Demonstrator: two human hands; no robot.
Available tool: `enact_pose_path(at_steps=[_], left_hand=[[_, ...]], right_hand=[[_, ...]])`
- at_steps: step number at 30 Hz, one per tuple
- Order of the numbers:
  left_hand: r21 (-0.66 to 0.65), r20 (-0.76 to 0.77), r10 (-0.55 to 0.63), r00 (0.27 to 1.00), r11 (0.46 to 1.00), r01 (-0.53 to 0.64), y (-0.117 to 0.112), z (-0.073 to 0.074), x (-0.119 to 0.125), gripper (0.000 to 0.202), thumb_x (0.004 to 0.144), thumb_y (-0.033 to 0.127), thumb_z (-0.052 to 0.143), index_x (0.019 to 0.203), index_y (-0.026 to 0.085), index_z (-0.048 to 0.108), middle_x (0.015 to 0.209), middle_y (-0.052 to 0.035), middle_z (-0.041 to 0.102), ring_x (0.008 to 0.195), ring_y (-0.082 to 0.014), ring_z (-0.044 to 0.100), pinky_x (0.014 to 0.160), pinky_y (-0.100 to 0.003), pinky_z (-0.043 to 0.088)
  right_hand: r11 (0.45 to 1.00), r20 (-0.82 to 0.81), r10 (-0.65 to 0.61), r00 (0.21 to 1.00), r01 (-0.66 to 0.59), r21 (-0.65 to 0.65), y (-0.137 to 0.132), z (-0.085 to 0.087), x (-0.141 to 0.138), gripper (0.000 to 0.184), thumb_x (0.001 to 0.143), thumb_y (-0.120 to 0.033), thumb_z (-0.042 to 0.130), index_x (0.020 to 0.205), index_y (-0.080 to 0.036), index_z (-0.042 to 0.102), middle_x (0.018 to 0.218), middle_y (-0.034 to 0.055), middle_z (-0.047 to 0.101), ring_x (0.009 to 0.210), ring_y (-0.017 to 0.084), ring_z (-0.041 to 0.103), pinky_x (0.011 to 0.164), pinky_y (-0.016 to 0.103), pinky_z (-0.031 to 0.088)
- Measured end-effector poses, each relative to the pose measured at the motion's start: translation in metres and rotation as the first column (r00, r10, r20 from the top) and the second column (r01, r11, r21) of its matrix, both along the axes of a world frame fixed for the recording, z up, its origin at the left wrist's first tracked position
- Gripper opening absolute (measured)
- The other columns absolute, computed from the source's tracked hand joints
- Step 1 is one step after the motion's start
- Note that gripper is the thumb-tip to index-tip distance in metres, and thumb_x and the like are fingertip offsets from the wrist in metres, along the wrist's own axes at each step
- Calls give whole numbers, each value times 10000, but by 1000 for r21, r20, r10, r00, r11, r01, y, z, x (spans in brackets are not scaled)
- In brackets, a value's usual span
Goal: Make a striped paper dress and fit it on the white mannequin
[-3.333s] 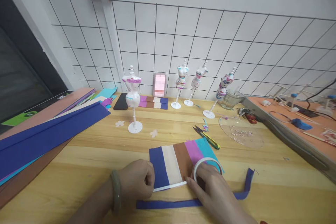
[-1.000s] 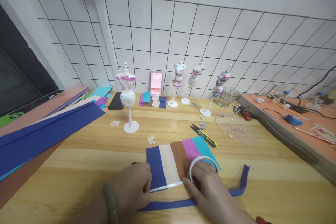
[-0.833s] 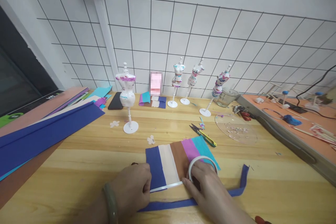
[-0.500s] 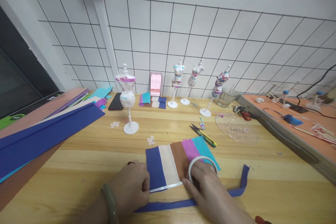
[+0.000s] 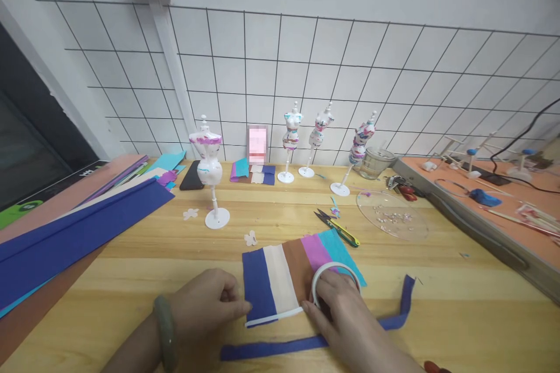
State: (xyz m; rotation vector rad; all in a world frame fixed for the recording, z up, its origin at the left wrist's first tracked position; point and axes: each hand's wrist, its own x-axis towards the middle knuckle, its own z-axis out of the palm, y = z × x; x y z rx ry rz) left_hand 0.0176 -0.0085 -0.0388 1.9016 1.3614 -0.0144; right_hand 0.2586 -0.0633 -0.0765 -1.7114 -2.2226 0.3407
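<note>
Gridded white wall (image 5: 262, 78) behind wooden counter (image 5: 144, 280), head view. Striped sheet (image 5: 296, 265) lying front and centre, white tape strip (image 5: 275, 318) along near edge. Left hand (image 5: 202, 302) at left edge, grip loose, thumb clear of curled fingers; right hand (image 5: 345, 310) gripping tape roll (image 5: 320, 271) over sheet's right half.

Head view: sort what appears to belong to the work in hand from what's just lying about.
In use, it seems:
right hand, fingers inside the tape roll
left hand, at the sheet's left edge
striped sheet
white tape strip, along its near edge

Apparently lying about:
snips
four dress forms
black phone
glass jar
colored paper stack
two pale flower cutouts
</note>
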Motion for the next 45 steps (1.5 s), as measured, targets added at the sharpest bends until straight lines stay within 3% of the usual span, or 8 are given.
enact_pose_path(at_steps=[4,11,22,28,45], left_hand=[[105,-97,61,993,993,-51,-2,-3,10,328,680,484,535,534,197,479,552,32,524,562,-139,473,487,-249,271],[199,-210,73,975,979,-31,-9,-7,18,261,637,425,602,529,207,506,609,-1,627,624,-184,535,512,-267,249],[189,-179,51,983,982,-17,-8,-7,14,279,656,453,594,541,206,534,588,18,615,602,-166,532,504,-256,257],[168,-193,42,980,986,-9,-7,-5,15,255,614,445,641,572,207,562,651,8,658,663,-190,551,521,-259,277],[156,-262,-37,964,984,80,-9,1,15,163,665,377,627,680,219,593,758,-4,679,779,-223,565,634,-287,346]], right_hand=[[1000,6,2,1000,-2,-14,-1,2,-1,161,801,-174,517,653,-179,451,739,34,531,726,202,507,694,352,357],[1000,-6,-2,1000,2,-18,0,0,0,162,801,-170,512,653,-176,447,757,41,529,742,203,502,704,349,359],[1000,-2,-7,1000,7,-15,-1,1,-1,166,804,-169,510,661,-182,426,745,34,515,728,203,496,692,354,356],[1000,-5,4,1000,-3,10,-1,-1,-1,174,805,-163,516,661,-188,421,739,29,511,719,199,497,678,343,357],[999,-71,-31,997,32,22,-3,-1,-2,133,802,-149,496,680,-182,454,792,54,545,765,214,501,716,364,368]])
